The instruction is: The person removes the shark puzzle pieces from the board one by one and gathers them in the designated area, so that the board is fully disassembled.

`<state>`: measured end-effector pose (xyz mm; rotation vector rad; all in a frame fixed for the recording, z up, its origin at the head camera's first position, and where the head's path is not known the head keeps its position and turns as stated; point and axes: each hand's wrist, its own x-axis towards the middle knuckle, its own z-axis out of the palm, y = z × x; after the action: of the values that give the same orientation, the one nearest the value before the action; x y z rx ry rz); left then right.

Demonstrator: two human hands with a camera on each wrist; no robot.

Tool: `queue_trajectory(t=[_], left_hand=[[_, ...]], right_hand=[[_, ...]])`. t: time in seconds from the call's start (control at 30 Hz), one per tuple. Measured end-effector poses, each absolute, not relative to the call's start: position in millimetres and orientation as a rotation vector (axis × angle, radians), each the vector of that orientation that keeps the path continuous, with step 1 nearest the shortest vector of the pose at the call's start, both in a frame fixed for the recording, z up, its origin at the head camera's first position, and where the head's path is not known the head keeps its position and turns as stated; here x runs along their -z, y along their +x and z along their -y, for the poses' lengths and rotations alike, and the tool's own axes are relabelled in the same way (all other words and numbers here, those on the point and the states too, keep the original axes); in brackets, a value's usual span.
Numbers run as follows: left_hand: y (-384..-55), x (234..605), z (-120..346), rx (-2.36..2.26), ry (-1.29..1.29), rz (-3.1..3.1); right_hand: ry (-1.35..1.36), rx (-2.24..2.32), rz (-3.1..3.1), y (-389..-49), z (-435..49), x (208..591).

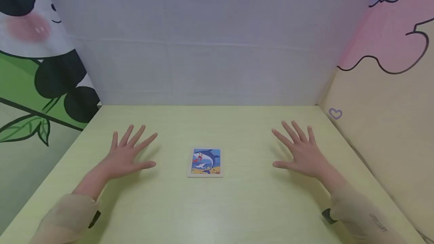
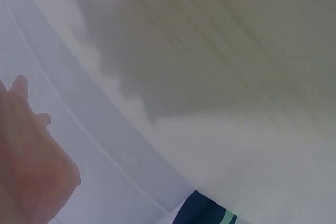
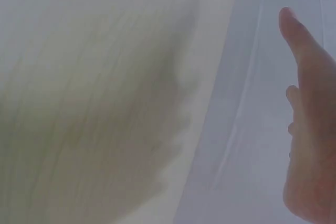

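Note:
A small square picture puzzle (image 1: 205,162) with a pale border lies flat on the table, between the two hands. Its picture has a blue shark-like animal, a smaller white one and yellow sand. To its left, the left hand (image 1: 125,157) is held above the table with fingers spread and straight, gripping nothing. On the other side the right hand (image 1: 303,155) is spread the same way and holds nothing. Part of the left hand (image 2: 31,166) shows in the left wrist view, and the right hand (image 3: 312,129) stands at the edge of the right wrist view.
The light wooden table (image 1: 203,210) reaches back to a pale grey cloth wall (image 1: 217,48). A panda-printed panel (image 1: 57,74) stands on the left. A pink and cream panel (image 1: 379,86) bounds the right. Shadows of both hands fall on the tabletop.

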<state>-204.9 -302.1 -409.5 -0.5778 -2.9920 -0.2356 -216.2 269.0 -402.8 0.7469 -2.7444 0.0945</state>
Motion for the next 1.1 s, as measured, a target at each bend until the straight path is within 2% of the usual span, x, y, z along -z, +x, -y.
queue_trajectory(t=[0.37,0.8,1.1], left_hand=[[-202.1,404.2,270.1,0.352,-0.634,3.041],[-203.9,411.7,242.9,0.553,-0.716,3.081],[-206.9,418.9,217.7,0.872,-0.766,2.998]], right_hand=[[0.871,-0.163,2.716,-229.1,-223.1,399.5],[0.955,-0.249,2.655,-248.4,-191.8,407.0],[0.989,-0.342,2.653,-261.4,-175.5,408.0]])
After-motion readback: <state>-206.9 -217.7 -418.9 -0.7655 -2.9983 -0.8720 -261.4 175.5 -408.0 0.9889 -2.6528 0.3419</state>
